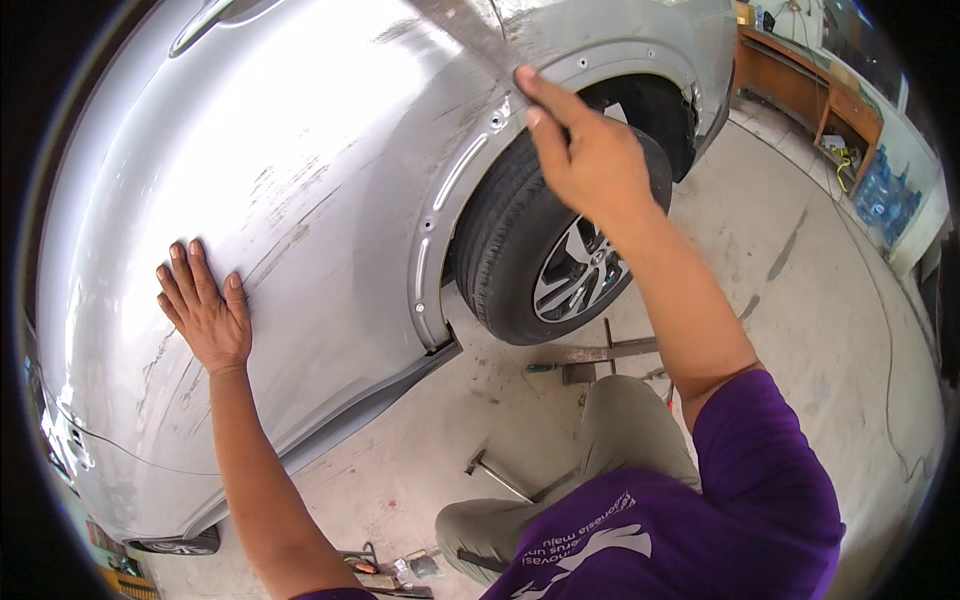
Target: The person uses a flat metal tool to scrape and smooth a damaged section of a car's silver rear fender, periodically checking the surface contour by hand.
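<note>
A silver car's side panel (330,260) fills the left and middle of the view, with dark scratches and scuffs across it. My left hand (210,320) lies flat on the scratched panel, fingers apart, holding nothing. Up by the wheel arch (498,122), my right hand (590,165) is closed around one end of a long, flat, grey metal bar (465,38). The bar slants up to the left over the panel and is cut off by the top edge; its far end is hidden. Motion blurs it somewhat. Below my right hand is the wheel (505,240), turned outward.
On the concrete floor (800,350) lie a hammer (500,478), a green-handled tool (545,368) and other metal tools near my knees. More small items (400,570) are at the bottom. A wooden desk (790,80), blue water jugs (885,200) and a cable (888,370) are to the right.
</note>
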{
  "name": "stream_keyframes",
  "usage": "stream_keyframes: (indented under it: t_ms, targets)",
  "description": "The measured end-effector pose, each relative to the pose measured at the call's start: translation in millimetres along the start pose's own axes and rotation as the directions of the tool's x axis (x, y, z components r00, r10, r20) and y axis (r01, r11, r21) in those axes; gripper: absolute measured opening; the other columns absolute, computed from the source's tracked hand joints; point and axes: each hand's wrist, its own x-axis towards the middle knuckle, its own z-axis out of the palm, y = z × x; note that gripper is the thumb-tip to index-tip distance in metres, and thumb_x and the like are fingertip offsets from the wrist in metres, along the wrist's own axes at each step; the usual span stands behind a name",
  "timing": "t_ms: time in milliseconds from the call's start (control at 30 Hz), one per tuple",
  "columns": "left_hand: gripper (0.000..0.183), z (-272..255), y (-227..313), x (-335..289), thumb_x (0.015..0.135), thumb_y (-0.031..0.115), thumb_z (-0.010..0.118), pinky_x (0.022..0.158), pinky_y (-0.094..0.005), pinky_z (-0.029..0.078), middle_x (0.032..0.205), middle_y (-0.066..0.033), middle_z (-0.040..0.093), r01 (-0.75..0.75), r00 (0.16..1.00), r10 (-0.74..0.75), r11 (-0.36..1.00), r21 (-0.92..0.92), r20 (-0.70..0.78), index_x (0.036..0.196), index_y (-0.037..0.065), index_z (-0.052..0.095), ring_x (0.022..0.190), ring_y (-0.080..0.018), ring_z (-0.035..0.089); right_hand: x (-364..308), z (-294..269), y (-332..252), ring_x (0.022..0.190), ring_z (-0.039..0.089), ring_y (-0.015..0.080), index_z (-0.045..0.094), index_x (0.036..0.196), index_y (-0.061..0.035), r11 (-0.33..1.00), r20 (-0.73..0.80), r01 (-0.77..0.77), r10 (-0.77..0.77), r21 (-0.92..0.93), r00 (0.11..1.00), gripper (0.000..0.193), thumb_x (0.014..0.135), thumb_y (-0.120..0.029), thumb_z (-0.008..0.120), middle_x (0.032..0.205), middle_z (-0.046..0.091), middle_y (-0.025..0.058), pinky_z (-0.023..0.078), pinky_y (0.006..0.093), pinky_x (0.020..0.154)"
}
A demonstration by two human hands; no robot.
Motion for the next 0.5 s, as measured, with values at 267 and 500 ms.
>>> stream_keyframes:
  t_ms: [267,500]
  targets:
    - [0.063,-5,5,-2,0.105,0.052,0.034,0.122,-0.0567,0.014,0.165,-0.0077,0.027,-0.001,1.0,0.001,1.0,0.013,0.005,0.159,0.02,0.03,0.152,-0.039,0.019,1,4,-14,0.074,0.069,0.0363,0.061,0.136,-0.0325,0.999,-0.043,0.018,-0.016,0.035,0.999,0.038,0.098,-0.031,0.057,0.076,0.069,0.0149,0.056,0.0471,0.072]
    - [0.063,5,7,-6,0.104,0.055,0.036,0.122,-0.0547,0.012,0.165,-0.0038,0.029,0.018,0.998,-0.022,0.998,-0.054,-0.066,0.158,0.023,0.033,0.152,-0.0365,0.02,-1,23,-3,0.077,0.069,0.0367,0.061,0.136,-0.0335,1.0,-0.001,0.011,-0.011,-0.002,1.0,0.038,0.098,-0.032,0.057,0.077,0.069,0.0156,0.055,0.0458,0.072]
